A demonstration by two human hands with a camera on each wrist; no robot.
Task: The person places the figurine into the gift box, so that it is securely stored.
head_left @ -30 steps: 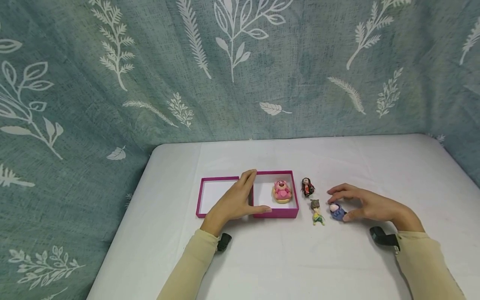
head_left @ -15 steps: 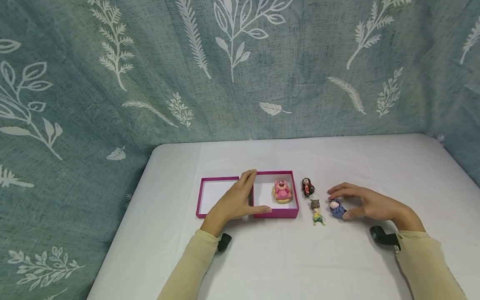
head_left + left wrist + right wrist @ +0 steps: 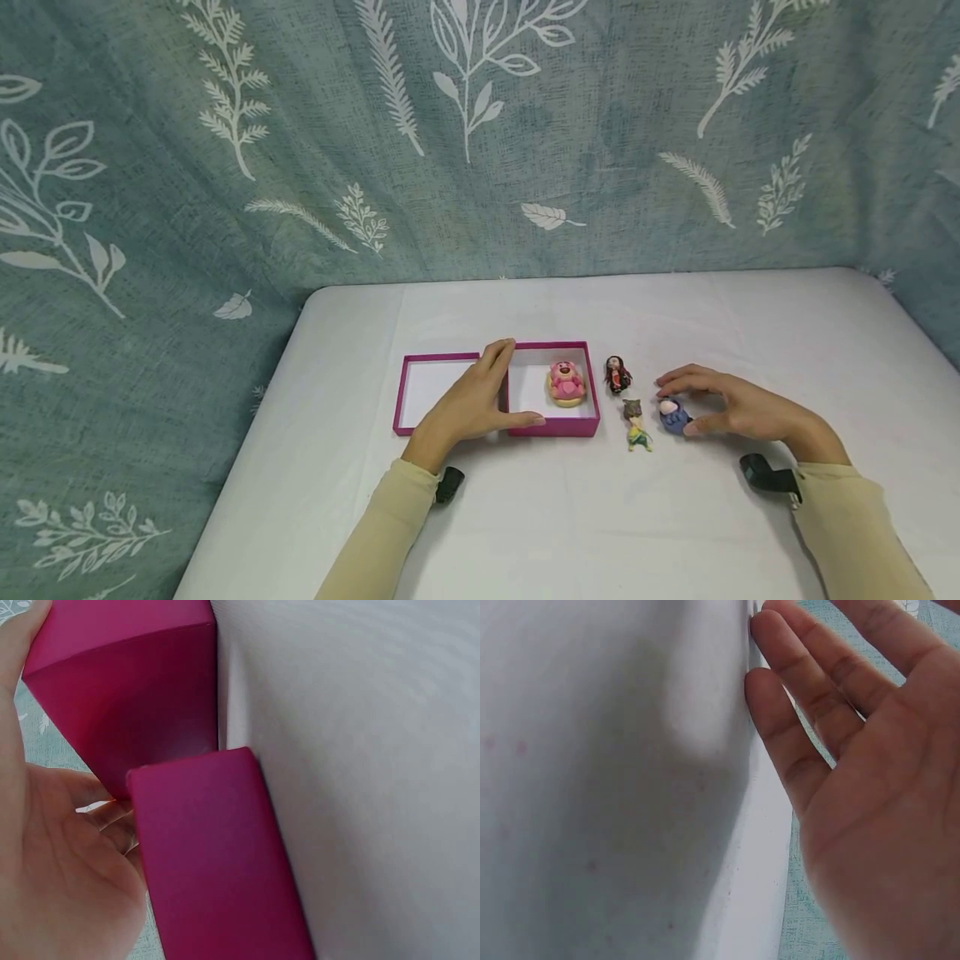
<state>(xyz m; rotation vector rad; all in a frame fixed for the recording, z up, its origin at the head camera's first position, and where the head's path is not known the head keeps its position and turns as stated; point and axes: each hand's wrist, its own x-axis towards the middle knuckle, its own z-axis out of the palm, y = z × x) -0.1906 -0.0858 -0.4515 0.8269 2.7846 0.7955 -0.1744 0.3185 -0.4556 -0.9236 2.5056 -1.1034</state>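
In the head view my left hand grips an open magenta box at its left end, thumb on the front wall and fingers at the back corner. A pink bear figurine sits inside the box. To the left, partly behind that hand, lies the shallow magenta lid with its white inside up. My right hand pinches a small blue figurine at the table surface between thumb and fingertips. In the right wrist view its other fingers are nearly straight beside the white cloth; the figurine is hidden there.
Between the box and my right hand lie two more figurines: one dark-haired in red and black, one with a grey-brown head and yellow-green clothes. White cloth covers the table. A green leaf-patterned curtain hangs behind it.
The blue figurine has turned slightly and shifted a little away from me between my right thumb and fingers. My left hand, the box and the other figurines stay put.
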